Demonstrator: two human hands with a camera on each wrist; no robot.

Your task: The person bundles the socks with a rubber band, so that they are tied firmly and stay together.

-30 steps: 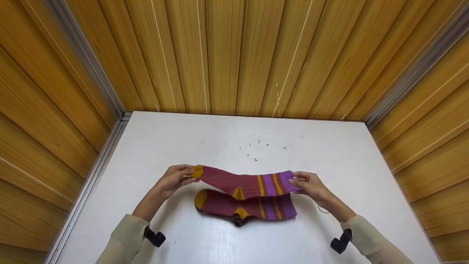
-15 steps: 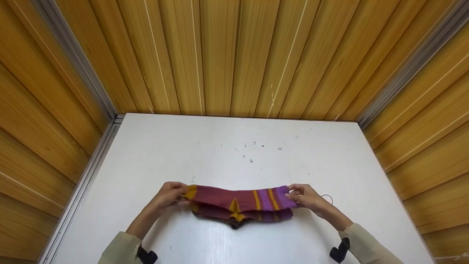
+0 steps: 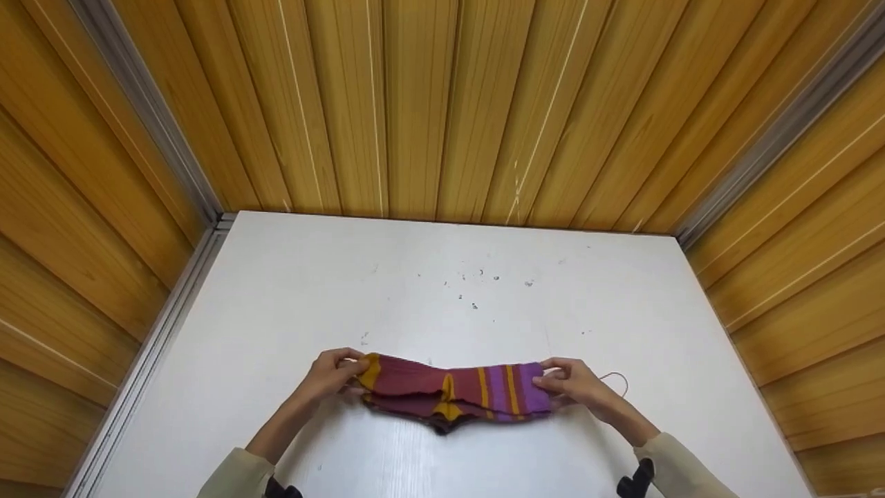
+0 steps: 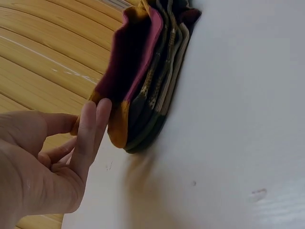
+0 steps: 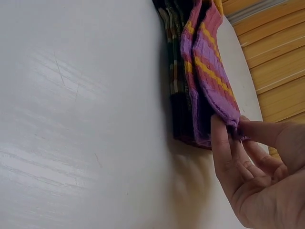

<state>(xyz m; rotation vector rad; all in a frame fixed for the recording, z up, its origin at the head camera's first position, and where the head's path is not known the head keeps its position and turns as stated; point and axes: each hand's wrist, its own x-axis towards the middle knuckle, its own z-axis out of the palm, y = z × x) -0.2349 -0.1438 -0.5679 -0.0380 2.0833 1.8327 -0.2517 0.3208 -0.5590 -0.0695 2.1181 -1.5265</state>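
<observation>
A maroon sock with a yellow toe and heel and a purple striped cuff stretches between both hands. My left hand pinches its toe between thumb and fingers; my right hand pinches the cuff end. Just beneath lies a matching sock, mostly covered by the held one. In the left wrist view, darker patterned socks are stacked flat under the maroon pair. The right wrist view shows the held cuff slightly apart from the layers below it.
The socks are over a white table with small dark marks near its middle. Wood-patterned panels wall the back and both sides, with a metal rail along the left edge. A thin loop hangs by the right wrist.
Both hands have lowered the maroon sock toward the near side, bringing it down over the matching sock, which is now largely covered. Both hands still pinch its ends.
</observation>
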